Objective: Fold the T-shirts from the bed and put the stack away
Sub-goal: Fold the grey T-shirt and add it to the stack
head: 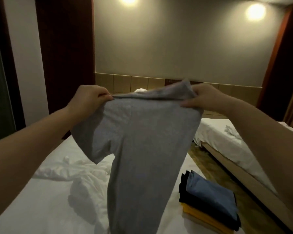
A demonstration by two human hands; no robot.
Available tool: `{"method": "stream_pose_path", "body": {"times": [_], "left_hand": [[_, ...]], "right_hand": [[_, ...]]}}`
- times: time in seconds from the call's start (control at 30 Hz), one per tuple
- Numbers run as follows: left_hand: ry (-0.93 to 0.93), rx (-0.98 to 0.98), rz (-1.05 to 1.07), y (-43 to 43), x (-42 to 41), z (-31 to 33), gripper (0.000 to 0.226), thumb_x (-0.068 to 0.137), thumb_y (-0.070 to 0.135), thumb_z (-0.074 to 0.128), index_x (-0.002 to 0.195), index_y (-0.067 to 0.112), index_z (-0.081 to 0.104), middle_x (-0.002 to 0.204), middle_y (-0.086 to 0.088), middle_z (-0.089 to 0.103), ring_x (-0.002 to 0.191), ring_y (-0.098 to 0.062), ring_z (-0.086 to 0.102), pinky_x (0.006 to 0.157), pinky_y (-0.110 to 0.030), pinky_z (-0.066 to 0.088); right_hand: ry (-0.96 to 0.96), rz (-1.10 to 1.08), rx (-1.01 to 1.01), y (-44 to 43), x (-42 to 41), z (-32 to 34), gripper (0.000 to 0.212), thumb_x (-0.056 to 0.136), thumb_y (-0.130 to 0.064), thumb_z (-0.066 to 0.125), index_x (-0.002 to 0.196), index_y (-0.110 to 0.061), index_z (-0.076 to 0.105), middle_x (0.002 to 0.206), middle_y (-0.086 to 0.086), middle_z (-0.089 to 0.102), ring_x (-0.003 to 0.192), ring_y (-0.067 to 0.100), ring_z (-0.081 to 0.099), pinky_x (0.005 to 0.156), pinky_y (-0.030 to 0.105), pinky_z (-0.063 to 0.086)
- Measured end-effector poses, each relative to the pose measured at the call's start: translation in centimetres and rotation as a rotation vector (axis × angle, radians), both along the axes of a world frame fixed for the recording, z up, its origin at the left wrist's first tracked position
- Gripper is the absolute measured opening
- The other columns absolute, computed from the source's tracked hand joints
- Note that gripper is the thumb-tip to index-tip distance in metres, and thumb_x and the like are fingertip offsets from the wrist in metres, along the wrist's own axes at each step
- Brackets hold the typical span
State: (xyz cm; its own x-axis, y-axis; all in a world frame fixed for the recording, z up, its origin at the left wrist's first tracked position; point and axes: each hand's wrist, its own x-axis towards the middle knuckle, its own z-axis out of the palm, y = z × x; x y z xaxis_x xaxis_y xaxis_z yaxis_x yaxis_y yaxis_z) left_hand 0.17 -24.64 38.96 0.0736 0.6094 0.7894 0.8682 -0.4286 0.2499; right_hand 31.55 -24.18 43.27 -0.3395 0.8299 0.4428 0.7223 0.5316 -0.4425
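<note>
Both grips, left hand (90, 97) and right hand (205, 97), pinch the grey T-shirt (142, 141) held aloft.

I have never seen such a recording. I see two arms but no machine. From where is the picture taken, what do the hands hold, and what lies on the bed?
There is no machine. A person wears one wide-angle camera on the head, so you see their own arms reaching forward. The left hand and the right hand each grip the top edge of a grey T-shirt, which hangs between them, not yet folded. Below is a bed with a white sheet. On its right side lies a stack of folded shirts: blue on top, then black, yellow at the bottom. On the left lies crumpled white cloth; what it is, I cannot tell. A second bed stands further right.
</note>
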Motion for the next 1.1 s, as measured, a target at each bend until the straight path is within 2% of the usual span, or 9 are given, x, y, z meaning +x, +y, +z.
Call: {"method": "stream_pose_path", "body": {"times": [0.07, 0.2, 0.43, 0.63, 0.77, 0.87, 1.0, 1.03, 1.1], "left_hand": [[-0.042, 0.016, 0.029, -0.2, -0.5, 0.3, 0.024, 0.094, 0.022, 0.051, 0.1, 0.007, 0.068, 0.092, -0.007, 0.062, 0.087, -0.019, 0.054, 0.077, -0.028, 0.036], [0.047, 0.041, 0.063, -0.6, -1.8, 0.4, 0.025, 0.094, 0.021, 0.05, 0.098, 0.005, 0.069, 0.093, -0.013, 0.064, 0.088, -0.024, 0.056, 0.076, -0.029, 0.037], [0.066, 0.112, 0.016, -2.5, -1.9, 1.9, 0.027, 0.096, 0.022, 0.047, 0.099, 0.005, 0.067, 0.093, -0.013, 0.064, 0.084, -0.021, 0.054, 0.074, -0.029, 0.039], [0.07, -0.093, -0.116, -4.3, -2.3, 2.6, 0.019, 0.093, 0.025, 0.05, 0.097, 0.014, 0.065, 0.083, 0.006, 0.056, 0.075, -0.005, 0.05, 0.065, -0.015, 0.035], [-0.048, -0.305, -0.189, -4.6, -2.0, 1.9, 0.012, 0.091, 0.023, 0.054, 0.089, 0.019, 0.065, 0.083, 0.003, 0.059, 0.078, -0.007, 0.054, 0.067, -0.019, 0.037], [-0.11, -0.447, -0.24, -4.4, -2.2, 1.5, 0.009, 0.084, 0.032, 0.06, 0.081, 0.024, 0.064, 0.08, 0.0, 0.063, 0.076, -0.013, 0.06, 0.067, -0.024, 0.046], [-0.179, -0.608, -0.354, -3.7, -2.9, 0.7, 0.048, 0.046, 0.07, 0.068, 0.074, 0.031, 0.068, 0.074, 0.01, 0.067, 0.071, -0.005, 0.065, 0.058, -0.015, 0.05], [-0.174, -0.628, -0.353, -2.9, -2.9, 0.3, 0.036, 0.057, 0.061, 0.069, 0.075, 0.03, 0.068, 0.076, 0.008, 0.066, 0.073, -0.008, 0.065, 0.064, -0.021, 0.052], [-0.133, -0.659, -0.268, -0.5, -2.6, -0.7, 0.01, 0.081, 0.031, 0.065, 0.08, 0.022, 0.066, 0.083, 0.0, 0.064, 0.079, -0.012, 0.062, 0.075, -0.029, 0.05]], "right_hand": [[0.119, -0.012, 0.06, 0.3, -0.8, -0.3, 0.005, 0.082, -0.017, 0.069, 0.083, -0.013, 0.067, 0.083, 0.0, 0.063, 0.075, 0.009, 0.058, 0.066, 0.017, 0.045], [-0.004, -0.072, 0.171, 1.1, -1.6, -1.0, 0.018, 0.085, -0.016, 0.065, 0.088, 0.002, 0.066, 0.088, 0.013, 0.064, 0.091, 0.028, 0.061, 0.071, 0.026, 0.043], [0.042, -0.049, 0.35, -1.2, -1.6, 2.4, 0.024, 0.087, -0.014, 0.063, 0.109, -0.006, 0.066, 0.097, 0.003, 0.059, 0.091, 0.012, 0.049, 0.062, 0.014, 0.034], [-0.026, 0.026, -0.11, -2.8, 0.6, 2.8, 0.004, 0.085, -0.022, 0.063, 0.083, -0.025, 0.064, 0.085, -0.009, 0.063, 0.076, 0.004, 0.058, 0.066, 0.016, 0.043], [0.075, 0.078, -0.243, -2.3, 1.5, 2.8, 0.01, 0.074, -0.026, 0.066, 0.083, -0.02, 0.065, 0.075, -0.011, 0.071, 0.069, 0.003, 0.066, 0.059, 0.012, 0.052], [0.16, 0.106, -0.285, -2.1, 1.4, 2.4, 0.007, 0.084, -0.021, 0.06, 0.083, -0.014, 0.062, 0.065, -0.014, 0.07, 0.063, 0.002, 0.065, 0.051, 0.011, 0.049], [0.208, 0.199, -0.415, -1.5, 1.6, 1.4, 0.075, 0.03, -0.057, 0.088, 0.088, -0.016, 0.066, 0.079, -0.008, 0.073, 0.073, 0.01, 0.07, 0.058, 0.018, 0.055], [0.223, 0.191, -0.44, -0.8, 1.7, 0.9, 0.077, 0.029, -0.058, 0.087, 0.091, -0.016, 0.066, 0.084, -0.005, 0.074, 0.077, 0.01, 0.07, 0.063, 0.022, 0.057], [0.255, 0.175, -0.51, 1.2, 1.6, -0.3, 0.046, 0.062, -0.043, 0.077, 0.097, -0.016, 0.064, 0.101, 0.002, 0.07, 0.088, 0.015, 0.068, 0.078, 0.031, 0.057]]}}
